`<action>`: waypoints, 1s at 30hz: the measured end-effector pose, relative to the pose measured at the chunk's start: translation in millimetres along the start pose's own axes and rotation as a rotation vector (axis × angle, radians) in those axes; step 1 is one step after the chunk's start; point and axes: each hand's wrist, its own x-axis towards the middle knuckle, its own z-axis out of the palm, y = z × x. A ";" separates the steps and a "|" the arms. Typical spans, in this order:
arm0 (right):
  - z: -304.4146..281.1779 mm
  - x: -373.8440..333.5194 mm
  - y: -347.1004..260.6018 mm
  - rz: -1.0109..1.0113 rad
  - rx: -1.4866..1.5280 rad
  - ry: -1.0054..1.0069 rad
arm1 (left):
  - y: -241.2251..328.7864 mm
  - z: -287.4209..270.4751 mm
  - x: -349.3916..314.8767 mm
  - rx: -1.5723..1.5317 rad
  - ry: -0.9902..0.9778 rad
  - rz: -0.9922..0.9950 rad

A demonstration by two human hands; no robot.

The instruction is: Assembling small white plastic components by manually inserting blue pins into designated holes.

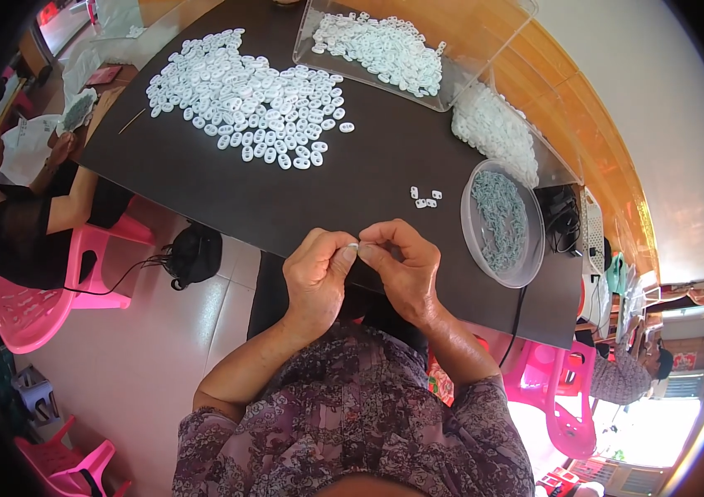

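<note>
1. Clock centred on the hands, 12 = straight ahead. Left hand (317,269) and right hand (408,269) together, fingertips meeting, pinching one small pale piece (355,246).
2. Piece looks whitish, glossy; mostly hidden by fingers, exact shape can't be told. Located at clock centre, by the table's near edge.
3. Loose white pieces (425,199), 2 o'clock, near right hand: small, rounded, dark holes.
4. Heap of white ovals (244,99), 11 o'clock: two-holed, spread wide, stragglers on its near side.
5. Clear tray (443,101), 12 to 1: more white pieces. Whitish pile (494,128), 1 to 2.
6. Round tub (469,225), 3 o'clock: grey-green bits (501,217).
7. Surface: dark table (368,178), smooth; thin stick (131,121) at 10.
8. Room: pale tiled floor (169,340), 8 o'clock; seated person (24,219), 9; pink chairs (29,302) at 8 and 4.
9. Near edge slants from 10 to 4. Moving room: tabletop between heap and tub; tray limits 12, tub limits 3.
</note>
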 end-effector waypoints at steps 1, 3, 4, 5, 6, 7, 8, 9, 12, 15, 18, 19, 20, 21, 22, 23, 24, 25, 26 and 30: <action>0.8 1.0 -0.4 0.006 0.042 0.007 | 0.0 -0.3 0.0 -0.088 -0.010 -0.109; 1.5 2.4 -0.3 0.011 0.084 0.013 | 2.0 -1.1 0.7 -0.209 -0.002 -0.199; 1.9 3.2 0.4 0.018 0.106 0.008 | 2.5 -1.7 1.1 -0.329 0.007 -0.290; 2.1 4.0 0.8 0.025 0.127 0.002 | 1.9 -2.2 1.3 -0.329 0.009 -0.288; 2.1 4.3 0.1 0.023 0.127 0.000 | 1.1 -2.9 1.5 -0.384 0.012 -0.318; 1.8 3.9 -0.9 0.038 0.139 -0.007 | 0.5 -3.5 1.7 -0.439 0.014 -0.348; 1.7 3.6 -1.6 0.054 0.152 -0.014 | 0.2 -4.1 1.8 -0.439 0.017 -0.345; 1.7 3.1 -1.5 0.053 0.150 -0.014 | 0.1 -4.4 1.6 -0.449 0.012 -0.357; 1.7 2.7 0.7 0.029 0.093 -0.015 | 1.6 -4.3 1.0 -0.466 0.007 -0.371; 1.4 2.7 3.4 0.021 0.043 -0.033 | 1.6 -4.2 0.6 -0.469 0.004 -0.371; 1.7 2.7 8.0 0.016 0.033 -0.038 | -0.3 -3.3 0.1 -0.472 0.007 -0.363; 2.2 2.6 9.7 0.001 0.018 -0.023 | -0.4 -2.9 -0.2 -0.476 0.013 -0.360; 2.5 2.6 10.5 -0.013 0.003 -0.008 | -0.2 -2.8 -0.3 -0.476 0.013 -0.360; 2.7 2.8 9.2 -0.014 0.002 -0.009 | 0.0 -2.8 -0.5 -0.471 0.010 -0.364; 2.8 3.1 7.0 -0.027 0.019 -0.012 | 0.1 -2.8 -0.6 -0.466 0.006 -0.369; 2.8 3.3 5.8 -0.040 0.036 -0.016 | 0.0 -2.6 -0.9 -0.466 0.007 -0.369; 2.6 3.6 5.9 -0.041 0.036 -0.017 | -0.1 -2.6 -1.1 -0.475 0.008 -0.365; 2.2 3.8 6.4 -0.041 0.035 -0.028 | -0.1 -2.6 -1.2 -0.484 0.008 -0.362; 1.8 4.1 6.6 -0.040 0.034 -0.040 | 0.1 -3.2 -0.9 -0.484 0.009 -0.361; 0.4 6.0 5.4 -0.056 0.049 -0.027 | -0.1 -6.0 1.0 -0.464 -0.004 -0.391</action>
